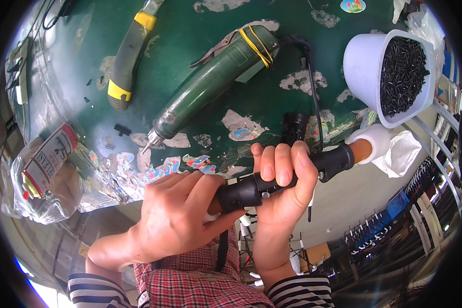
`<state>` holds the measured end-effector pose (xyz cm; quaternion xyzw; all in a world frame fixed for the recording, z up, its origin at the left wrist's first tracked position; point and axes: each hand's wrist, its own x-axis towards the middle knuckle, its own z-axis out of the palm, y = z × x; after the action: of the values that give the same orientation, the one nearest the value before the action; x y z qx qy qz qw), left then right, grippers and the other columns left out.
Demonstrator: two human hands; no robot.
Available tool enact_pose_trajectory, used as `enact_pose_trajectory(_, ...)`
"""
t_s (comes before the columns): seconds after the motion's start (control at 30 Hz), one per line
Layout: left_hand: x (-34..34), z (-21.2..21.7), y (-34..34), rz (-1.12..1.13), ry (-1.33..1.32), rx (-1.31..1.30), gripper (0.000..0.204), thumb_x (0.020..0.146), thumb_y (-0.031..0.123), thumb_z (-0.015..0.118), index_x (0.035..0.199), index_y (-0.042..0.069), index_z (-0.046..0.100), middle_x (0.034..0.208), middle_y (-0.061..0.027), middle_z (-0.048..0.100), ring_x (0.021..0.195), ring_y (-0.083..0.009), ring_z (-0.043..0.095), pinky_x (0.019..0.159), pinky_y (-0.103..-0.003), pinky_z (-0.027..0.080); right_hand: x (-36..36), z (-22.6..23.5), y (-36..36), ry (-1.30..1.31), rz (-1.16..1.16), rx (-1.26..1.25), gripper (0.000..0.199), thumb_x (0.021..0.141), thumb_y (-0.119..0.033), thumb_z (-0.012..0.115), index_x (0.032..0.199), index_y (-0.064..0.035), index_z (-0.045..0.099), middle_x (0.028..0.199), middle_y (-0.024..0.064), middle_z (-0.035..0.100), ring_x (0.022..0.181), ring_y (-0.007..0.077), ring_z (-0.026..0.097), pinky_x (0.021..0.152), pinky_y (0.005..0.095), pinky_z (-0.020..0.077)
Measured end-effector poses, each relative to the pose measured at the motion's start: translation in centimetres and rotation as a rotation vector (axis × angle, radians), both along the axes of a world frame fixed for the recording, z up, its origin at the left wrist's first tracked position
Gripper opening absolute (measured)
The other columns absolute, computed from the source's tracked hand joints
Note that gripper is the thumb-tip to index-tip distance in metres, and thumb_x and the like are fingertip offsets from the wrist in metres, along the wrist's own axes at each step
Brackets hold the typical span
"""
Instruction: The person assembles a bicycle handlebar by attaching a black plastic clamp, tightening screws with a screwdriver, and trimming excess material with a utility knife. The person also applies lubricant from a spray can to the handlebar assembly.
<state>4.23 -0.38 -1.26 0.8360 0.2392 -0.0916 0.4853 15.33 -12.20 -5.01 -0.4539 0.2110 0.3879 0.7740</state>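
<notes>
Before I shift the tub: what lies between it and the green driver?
In the head view, the black cable and pale patches on the tabletop lie between; a black cylinder shows lower, by the right hand.

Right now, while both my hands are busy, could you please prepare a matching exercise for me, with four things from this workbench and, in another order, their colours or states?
Column one:
1. Electric screwdriver
2. Spray can
3. Pale plastic tub
4. Black tubular part

Column two:
A. Filled with small black pieces
B. Gripped by the left hand and the right hand
C. Dark green, lying slanted
D. Mostly red and white, at the picture's left

Right pairs: 1-C, 2-D, 3-A, 4-B.
</notes>
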Motion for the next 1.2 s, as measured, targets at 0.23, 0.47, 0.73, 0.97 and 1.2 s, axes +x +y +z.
enact_pose_trajectory(0.23, -0.1, -0.1, 0.1, -0.015, 0.002, -0.014, 0.041, 0.065, 0.026, 0.089, 0.089, 0.003, 0.064, 0.063, -0.0038, 0.059, 0.051, -0.0198, 0.059, 0.051, -0.031, 0.048, 0.4, -2.2, -1.0, -0.075, 0.085, 0.369, 0.03, 0.096, -0.02, 0.052, 0.069, -0.0181, 0.039, 0.057, -0.0071, 0.044, 0.059, 0.0107, 0.046, 0.1, 0.0388, 0.0366)
enact_pose_trajectory(0.47, -0.1, -0.2, 0.0, -0.02, -0.009, -0.001, 0.041, 0.065, 0.025, 0.088, 0.089, 0.003, 0.064, 0.064, -0.0041, 0.059, 0.052, -0.0199, 0.06, 0.052, -0.031, 0.049, -0.3, 0.4, 0.3, 0.019, -0.064, -0.091, 0.036, 0.099, -0.029, 0.054, 0.068, -0.0179, 0.039, 0.058, -0.0071, 0.044, 0.059, 0.01, 0.046, 0.093, 0.0373, 0.0407)
enact_pose_trajectory(0.73, 0.3, 0.1, 0.2, -0.033, 0.021, -0.008, 0.042, 0.064, 0.023, 0.089, 0.09, 0.002, 0.064, 0.067, -0.0071, 0.062, 0.053, -0.0218, 0.061, 0.053, -0.032, 0.05, -0.6, 0.8, 0.8, -0.014, -0.123, -0.19, 0.027, 0.099, -0.027, 0.056, 0.078, -0.0127, 0.047, 0.062, -0.0011, 0.047, 0.061, 0.013, 0.049, 0.072, 0.0323, 0.0444)
enact_pose_trajectory(0.97, 0.5, 0.1, 0.1, -0.04, 0.028, -0.015, 0.043, 0.063, 0.022, 0.089, 0.09, 0.001, 0.064, 0.068, -0.0082, 0.062, 0.053, -0.022, 0.06, 0.052, -0.031, 0.049, -0.5, 0.6, 0.3, -0.016, -0.126, -0.138, 0.018, 0.099, -0.02, 0.058, 0.087, -0.0077, 0.051, 0.065, 0.0032, 0.052, 0.062, 0.0138, 0.051, 0.064, 0.0311, 0.0472)
enact_pose_trajectory(1.2, 0.6, 0.0, -0.1, -0.024, 0.042, -0.03, 0.043, 0.063, 0.023, 0.089, 0.09, 0.0, 0.064, 0.069, -0.0083, 0.063, 0.052, -0.0198, 0.059, 0.051, -0.029, 0.047, -0.4, 0.8, 0.1, 0.034, -0.14, -0.089, 0.019, 0.098, -0.021, 0.06, 0.09, -0.0055, 0.052, 0.07, 0.0064, 0.058, 0.066, 0.0167, 0.057, 0.068, 0.033, 0.0493)
